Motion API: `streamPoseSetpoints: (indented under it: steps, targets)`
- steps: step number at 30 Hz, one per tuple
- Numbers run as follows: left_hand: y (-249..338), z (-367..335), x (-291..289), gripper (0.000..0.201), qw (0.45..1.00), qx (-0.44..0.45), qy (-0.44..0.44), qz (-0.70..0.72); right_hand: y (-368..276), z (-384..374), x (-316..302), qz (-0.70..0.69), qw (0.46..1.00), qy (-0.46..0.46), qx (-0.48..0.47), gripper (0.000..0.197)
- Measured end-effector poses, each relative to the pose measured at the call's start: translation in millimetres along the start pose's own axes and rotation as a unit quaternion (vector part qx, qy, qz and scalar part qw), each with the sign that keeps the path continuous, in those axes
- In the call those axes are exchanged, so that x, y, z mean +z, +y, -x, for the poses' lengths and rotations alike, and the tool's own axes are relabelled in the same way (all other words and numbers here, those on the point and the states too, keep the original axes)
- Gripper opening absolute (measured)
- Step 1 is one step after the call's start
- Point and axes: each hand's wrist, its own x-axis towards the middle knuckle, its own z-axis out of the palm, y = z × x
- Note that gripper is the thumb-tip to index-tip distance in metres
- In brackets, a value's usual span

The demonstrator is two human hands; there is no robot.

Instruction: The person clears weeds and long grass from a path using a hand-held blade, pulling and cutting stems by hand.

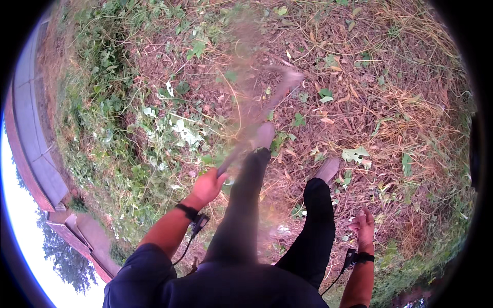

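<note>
Everywhere around me the ground [354, 92] is littered with brown stalks and dry leaves, with yellowed grass [411, 123] thick on the right. Green vines [102, 77] tangle together on the left, and some pale, ragged leaves [187, 132] lie near the tool, between the vines and my left shoe [264, 135]. Another pale, holed leaf [357, 155] lies just beyond my right shoe [329, 169]. Thin stems cross the space ahead of my feet, and a brownish-green blur [245, 46] hides part of the ground there. Off to the far left runs a grey wall [38, 123], with trees [67, 259] and bright sky past it.

My left hand [208, 186] is closed around the near end of a long-handled tool [280, 95]. It slants forward and to the right, passing close by my left shoe; I can't tell whether they touch. The handle [232, 157] is a dull greyish brown, and the far end is smeared into a pale, angled shape, too blurred to show whether it meets the ground. My right hand [364, 226] hangs low beside my right leg, fingers loosely bent and apart.
</note>
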Motion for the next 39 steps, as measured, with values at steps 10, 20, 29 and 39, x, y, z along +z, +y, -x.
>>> streamPoseSetpoints:
  steps: [10,20,29,39]
  targets:
    - [-9,-121,23,0.053,1.000,-0.001,0.018,0.017,17,-9,-13,-0.004,1.000,0.017,0.018,0.055]
    - [-97,55,-9,0.050,0.961,-0.272,0.009,-0.054,47,-8,-3,-0.025,0.999,0.005,0.045,0.046]
    - [150,-110,-29,0.037,0.972,0.206,-0.024,-0.112,44,14,-8,-0.059,0.998,0.025,0.025,0.048]
    - [143,-246,-102,0.052,0.990,0.036,0.012,-0.138,56,13,-12,-0.067,0.995,0.066,0.024,0.052]
